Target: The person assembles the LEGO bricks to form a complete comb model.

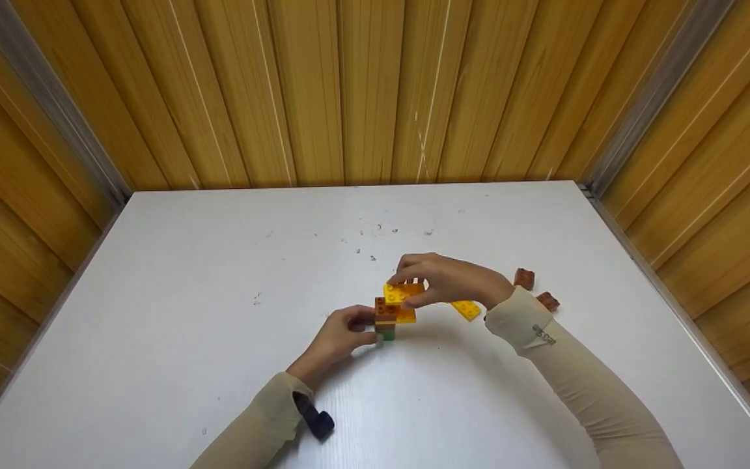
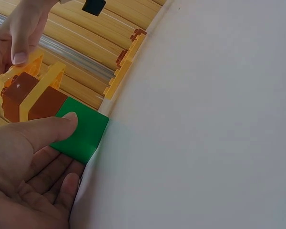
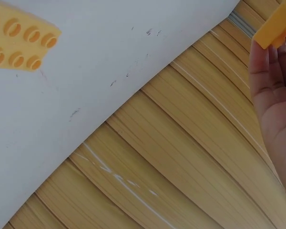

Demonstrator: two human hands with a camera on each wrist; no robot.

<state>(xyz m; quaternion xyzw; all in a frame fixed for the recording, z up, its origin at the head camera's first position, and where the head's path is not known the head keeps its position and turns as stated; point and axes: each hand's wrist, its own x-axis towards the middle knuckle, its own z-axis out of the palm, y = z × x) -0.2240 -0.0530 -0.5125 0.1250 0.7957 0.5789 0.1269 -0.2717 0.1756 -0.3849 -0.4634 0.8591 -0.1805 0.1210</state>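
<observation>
A small stack of toy building bricks stands on the white table. At its base is a green brick [image 2: 88,131], gripped by my left hand [image 1: 338,335], thumb on one face. Above it come brown bricks [image 2: 20,95] with a yellow plate [image 1: 406,317] between them, jutting to the right. My right hand [image 1: 450,278] pinches another yellow plate [image 1: 396,294] at the stack's top. Whether that plate is seated on the studs I cannot tell. In the right wrist view, only part of the held plate [image 3: 274,28] shows above the fingers.
Right of the stack, partly behind my right hand, a loose yellow plate [image 1: 467,309] lies on the table [image 1: 219,280]. Two brown bricks [image 1: 525,279] lie farther right, near my right forearm. Wood-patterned walls [image 1: 368,91] enclose the back and sides.
</observation>
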